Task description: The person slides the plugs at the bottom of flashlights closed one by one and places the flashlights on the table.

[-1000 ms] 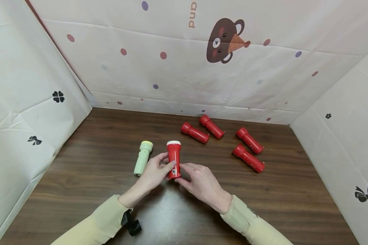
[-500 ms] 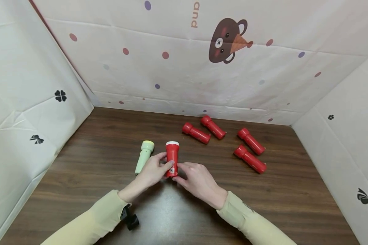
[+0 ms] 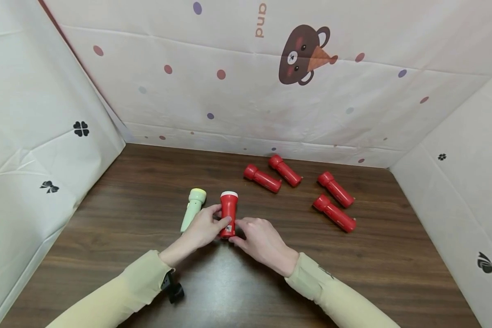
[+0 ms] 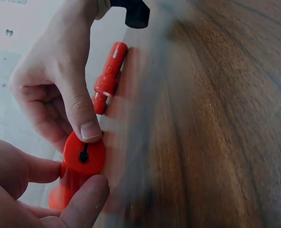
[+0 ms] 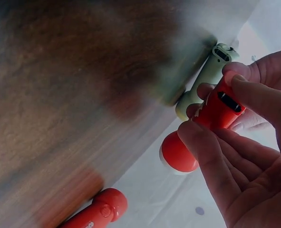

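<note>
In the head view a red flashlight [image 3: 229,207] with a white rim points away from the person, tail nearest. My left hand [image 3: 205,226] grips its body from the left, thumb on top by a small label. My right hand [image 3: 262,239] pinches its tail end from the right; the left wrist view has that thumb on the edge of the tail, beside a dark slot. Seen in the right wrist view, the right hand's index finger lies along the body of the red flashlight [image 5: 216,111]. A pale green flashlight [image 3: 193,207] lies just left, partly behind the left hand.
Farther back lie two red flashlights, one [image 3: 262,178] slightly in front of the other [image 3: 285,170]. Two more, a rear one [image 3: 335,189] and a front one [image 3: 334,213], lie to the right. Printed cloth walls [image 3: 246,100] border the wooden table [image 3: 377,255].
Both hands and the held red flashlight have shifted slightly left, and the flashlight a little toward the person. The grip looks the same; the other flashlights stay put.
</note>
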Action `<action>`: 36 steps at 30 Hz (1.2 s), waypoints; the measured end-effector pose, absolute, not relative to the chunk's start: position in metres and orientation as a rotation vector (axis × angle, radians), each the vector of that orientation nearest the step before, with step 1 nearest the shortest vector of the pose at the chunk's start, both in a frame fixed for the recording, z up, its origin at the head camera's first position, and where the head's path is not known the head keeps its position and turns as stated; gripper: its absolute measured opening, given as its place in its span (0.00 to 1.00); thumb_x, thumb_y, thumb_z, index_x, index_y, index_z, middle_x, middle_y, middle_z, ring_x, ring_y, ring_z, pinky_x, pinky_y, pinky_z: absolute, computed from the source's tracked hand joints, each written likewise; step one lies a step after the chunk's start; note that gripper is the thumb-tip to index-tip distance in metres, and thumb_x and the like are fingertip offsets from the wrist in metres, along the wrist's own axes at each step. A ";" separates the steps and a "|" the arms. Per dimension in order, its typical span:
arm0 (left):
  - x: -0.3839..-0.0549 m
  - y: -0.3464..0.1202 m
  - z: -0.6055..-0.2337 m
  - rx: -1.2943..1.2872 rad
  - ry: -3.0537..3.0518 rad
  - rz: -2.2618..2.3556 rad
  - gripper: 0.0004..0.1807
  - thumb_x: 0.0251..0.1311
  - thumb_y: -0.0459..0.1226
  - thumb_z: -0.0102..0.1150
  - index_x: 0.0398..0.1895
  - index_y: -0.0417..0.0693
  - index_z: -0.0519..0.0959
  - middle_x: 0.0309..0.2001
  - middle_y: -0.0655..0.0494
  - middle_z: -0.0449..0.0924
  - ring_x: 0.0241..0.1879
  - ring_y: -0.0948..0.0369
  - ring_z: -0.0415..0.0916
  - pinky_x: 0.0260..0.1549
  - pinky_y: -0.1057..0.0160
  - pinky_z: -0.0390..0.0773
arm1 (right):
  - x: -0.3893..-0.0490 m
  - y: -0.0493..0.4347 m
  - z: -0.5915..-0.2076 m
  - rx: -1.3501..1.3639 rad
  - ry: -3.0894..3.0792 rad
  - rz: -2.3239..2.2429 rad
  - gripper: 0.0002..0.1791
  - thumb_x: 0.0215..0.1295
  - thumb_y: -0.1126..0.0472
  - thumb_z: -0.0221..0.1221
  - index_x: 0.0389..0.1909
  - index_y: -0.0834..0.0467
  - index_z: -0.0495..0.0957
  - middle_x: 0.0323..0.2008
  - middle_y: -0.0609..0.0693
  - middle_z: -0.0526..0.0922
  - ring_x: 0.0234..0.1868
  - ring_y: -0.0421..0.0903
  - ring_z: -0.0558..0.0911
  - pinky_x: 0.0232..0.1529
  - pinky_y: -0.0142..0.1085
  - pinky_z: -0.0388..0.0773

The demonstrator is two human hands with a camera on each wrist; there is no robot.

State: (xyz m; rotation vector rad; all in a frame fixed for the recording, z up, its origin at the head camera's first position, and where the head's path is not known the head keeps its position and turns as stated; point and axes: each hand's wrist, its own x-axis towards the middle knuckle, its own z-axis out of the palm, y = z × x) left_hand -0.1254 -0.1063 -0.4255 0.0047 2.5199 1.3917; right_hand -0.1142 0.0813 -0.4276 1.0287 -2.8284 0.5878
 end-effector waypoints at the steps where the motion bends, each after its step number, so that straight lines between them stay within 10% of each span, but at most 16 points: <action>1: -0.126 -0.107 -0.426 0.006 2.525 1.383 0.29 0.71 0.36 0.63 0.71 0.29 0.71 0.51 0.40 0.86 0.38 0.57 0.88 0.26 0.66 0.82 | -0.115 0.081 -0.428 1.029 -2.832 0.585 0.12 0.63 0.53 0.74 0.38 0.57 0.86 0.26 0.47 0.87 0.25 0.38 0.80 0.27 0.31 0.79; 36: -0.134 -0.112 -0.436 0.085 2.622 1.237 0.31 0.68 0.34 0.66 0.70 0.28 0.71 0.51 0.40 0.86 0.41 0.56 0.87 0.44 0.56 0.89 | -0.125 0.071 -0.441 1.053 -2.895 0.462 0.14 0.64 0.53 0.74 0.27 0.54 0.80 0.21 0.45 0.81 0.22 0.38 0.73 0.25 0.30 0.69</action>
